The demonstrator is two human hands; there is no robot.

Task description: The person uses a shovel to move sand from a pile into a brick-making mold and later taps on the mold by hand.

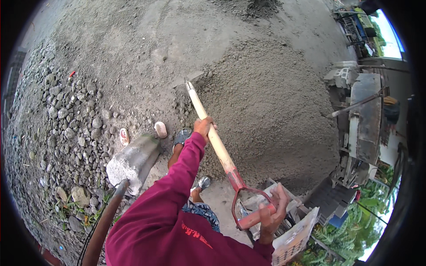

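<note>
While the left hand (204, 127) clasps the shovel (224, 158) mid-frame, the right hand (273, 216) meets its red D-handle (255, 217) lower right, how firmly I can't tell, and holding the blade (194, 77) flat at the upper-left edge of the grey heap (266, 102) should scoop cleanest.

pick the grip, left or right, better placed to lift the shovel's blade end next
Left, probably: the left grip is closed around the wooden shaft, nearer the blade. The right grip is at the red handle, at the opposite end.
</note>
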